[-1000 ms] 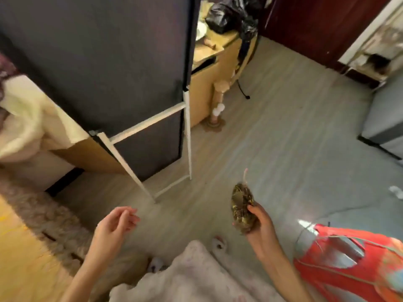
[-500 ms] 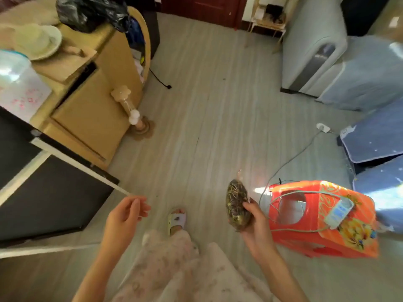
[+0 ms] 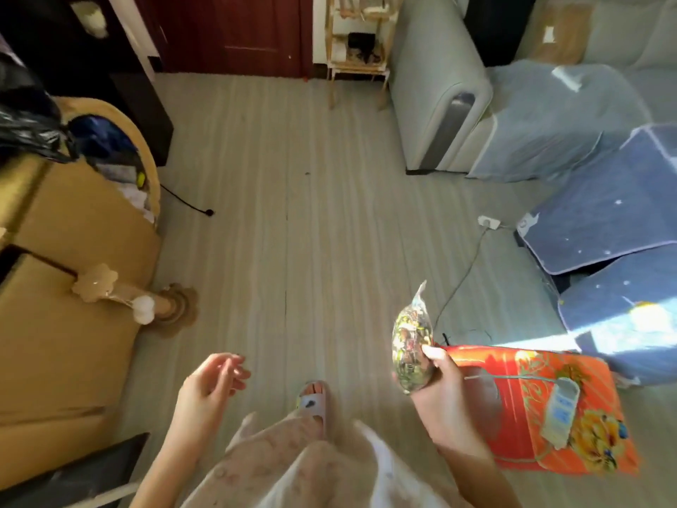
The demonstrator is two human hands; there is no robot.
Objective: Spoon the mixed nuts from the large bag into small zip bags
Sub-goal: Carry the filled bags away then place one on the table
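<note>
At the lower right of the frame an orange-red stool (image 3: 542,408) with a flower print stands on the pale wood floor (image 3: 293,214), with a white power strip (image 3: 560,412) lying on its top and a grey cable (image 3: 459,280) running up the floor to a white plug (image 3: 489,222). Behind it, along the right edge, sit blue covered cushions (image 3: 600,218), and a grey sofa (image 3: 439,89) fills the upper right. A yellow-brown cabinet (image 3: 66,287) takes up the left side, with a black plastic bag (image 3: 25,130) on top and a small scratching post (image 3: 161,306) at its foot. A dark red door (image 3: 234,31) and a light wooden shelf (image 3: 357,34) close off the top of the frame.

The right hand (image 3: 439,390) grips a small clear zip bag (image 3: 412,346) just left of the stool. The bag is held upright in the air, swollen with mixed nuts in brown, green and pale tones, and its empty top tapers to a crinkled point. The left hand (image 3: 208,383) hangs at lower centre-left with fingers loosely curled, holding nothing.

Below the hands, pale patterned trousers (image 3: 293,463) and one slippered foot (image 3: 313,401) show. The middle of the floor runs open from the foot up to the door, bounded by the cabinet on the left and the sofa and stool on the right.
</note>
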